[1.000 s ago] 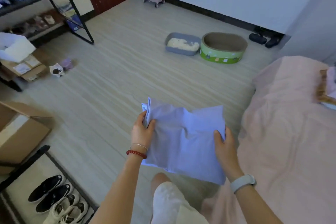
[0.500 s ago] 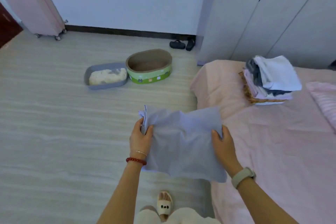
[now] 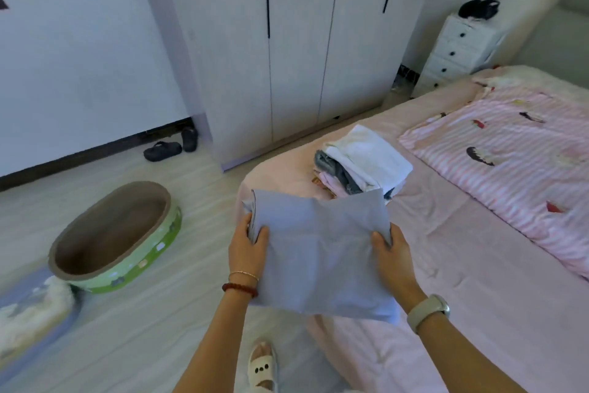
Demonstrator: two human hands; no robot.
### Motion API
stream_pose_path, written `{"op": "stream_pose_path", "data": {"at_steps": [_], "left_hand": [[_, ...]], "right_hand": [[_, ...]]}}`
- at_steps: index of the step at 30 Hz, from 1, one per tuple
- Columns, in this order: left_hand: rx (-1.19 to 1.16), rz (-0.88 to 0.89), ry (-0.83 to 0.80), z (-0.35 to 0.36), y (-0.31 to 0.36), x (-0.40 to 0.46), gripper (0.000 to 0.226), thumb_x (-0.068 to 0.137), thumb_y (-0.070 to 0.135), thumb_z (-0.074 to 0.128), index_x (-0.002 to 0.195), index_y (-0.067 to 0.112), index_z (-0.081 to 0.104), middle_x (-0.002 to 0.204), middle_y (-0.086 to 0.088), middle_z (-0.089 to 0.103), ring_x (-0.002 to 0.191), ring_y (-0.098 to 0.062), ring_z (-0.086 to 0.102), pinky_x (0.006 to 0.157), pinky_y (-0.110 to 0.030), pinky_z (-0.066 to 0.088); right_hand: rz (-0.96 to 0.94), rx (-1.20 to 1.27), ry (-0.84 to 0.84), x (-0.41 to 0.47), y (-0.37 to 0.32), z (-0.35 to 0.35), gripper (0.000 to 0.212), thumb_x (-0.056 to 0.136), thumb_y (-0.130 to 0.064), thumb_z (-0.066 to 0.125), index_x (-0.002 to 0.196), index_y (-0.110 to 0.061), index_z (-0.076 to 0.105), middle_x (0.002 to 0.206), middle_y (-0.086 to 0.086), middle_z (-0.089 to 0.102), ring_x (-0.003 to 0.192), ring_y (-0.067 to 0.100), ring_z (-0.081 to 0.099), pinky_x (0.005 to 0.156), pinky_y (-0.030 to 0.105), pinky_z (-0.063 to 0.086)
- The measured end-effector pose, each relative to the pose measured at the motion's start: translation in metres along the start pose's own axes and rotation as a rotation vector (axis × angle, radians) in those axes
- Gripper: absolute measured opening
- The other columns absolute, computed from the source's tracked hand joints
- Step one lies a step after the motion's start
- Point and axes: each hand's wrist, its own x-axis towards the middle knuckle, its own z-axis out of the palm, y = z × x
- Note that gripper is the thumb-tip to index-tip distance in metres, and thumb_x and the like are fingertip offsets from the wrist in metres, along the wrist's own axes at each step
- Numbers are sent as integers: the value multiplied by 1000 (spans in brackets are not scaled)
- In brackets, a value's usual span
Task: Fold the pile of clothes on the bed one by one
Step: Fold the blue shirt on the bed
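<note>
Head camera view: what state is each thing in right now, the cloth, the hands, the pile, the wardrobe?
Blue cloth: folded flat, held in the air by both side edges.
Left hand: grips the cloth's left edge.
Right hand: grips its right edge.
Folded stack: lying on the bed.
Wardrobe: doors closed.
Drawer unit: drawers closed.

no readable text, labels or numbers

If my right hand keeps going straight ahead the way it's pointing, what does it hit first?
Most likely the stack of folded clothes on the bed. The right hand, gripping the blue garment, points up and forward toward it, though depth is hard to judge from this one view.
</note>
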Motion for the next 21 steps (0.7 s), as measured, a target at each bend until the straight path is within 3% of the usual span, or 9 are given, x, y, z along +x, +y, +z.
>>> {"op": "stream_pose_path", "data": {"at_steps": [4, 7, 9, 11, 13, 15, 18, 21], "left_hand": [[53, 102, -201, 35, 41, 87, 42, 93, 15, 53, 134, 9, 44, 129, -9, 53, 116, -27, 50, 91, -26, 37], [79, 195, -340, 75, 76, 151, 44, 92, 13, 55, 134, 7, 44, 131, -8, 51, 114, -20, 48, 88, -17, 33], [101, 233, -412, 106, 99, 190, 47, 91, 14, 57, 135, 7, 43, 133, -8, 50, 119, -23, 48, 95, -24, 35], [117, 282, -474, 138, 117, 225, 46, 91, 14, 57, 134, 7, 44, 130, -7, 52, 117, -24, 50, 95, -29, 39], [126, 319, -520, 172, 133, 258, 42, 91, 13, 55, 132, 8, 46, 122, -2, 54, 109, -20, 51, 88, -26, 38], [128, 315, -552, 209, 144, 290, 40, 92, 13, 55, 131, 9, 47, 115, 1, 53, 103, -17, 50, 87, -26, 38], [129, 277, -595, 262, 143, 333, 38, 92, 12, 54, 130, 8, 48, 112, 2, 53, 101, -17, 51, 84, -26, 39], [186, 211, -635, 304, 117, 369, 39, 92, 14, 54, 130, 7, 48, 117, -4, 56, 101, -21, 54, 84, -30, 42]], "right_hand": [[92, 87, 153, 44, -14, 4, 8, 97, -13, 45, 102, -15, 50, 84, -6, 56, 74, 12, 53, 62, 23, 41], [144, 148, 310, 78, -16, 4, 5, 96, -9, 44, 98, -11, 49, 82, -1, 55, 71, 14, 51, 58, 18, 42], [153, 160, 399, 106, -18, 2, 4, 96, -7, 44, 97, -8, 48, 79, -2, 53, 70, 13, 49, 52, 9, 39], [167, 181, 453, 139, -19, 1, 5, 96, -9, 44, 98, -9, 48, 80, -4, 55, 72, 12, 51, 58, 13, 42], [188, 194, 493, 177, -17, 0, 4, 96, -13, 44, 95, -11, 48, 80, -4, 55, 72, 11, 52, 62, 25, 41], [209, 196, 531, 216, -12, 0, 3, 96, -13, 44, 94, -13, 46, 79, -6, 54, 71, 7, 51, 59, 22, 39], [227, 236, 571, 271, 1, -1, 5, 96, -7, 43, 97, -11, 46, 80, -6, 52, 71, 0, 49, 55, 6, 38], [306, 210, 569, 311, 23, 3, 4, 96, -8, 43, 99, -9, 46, 79, -3, 51, 70, 5, 49, 53, 5, 37]]}}
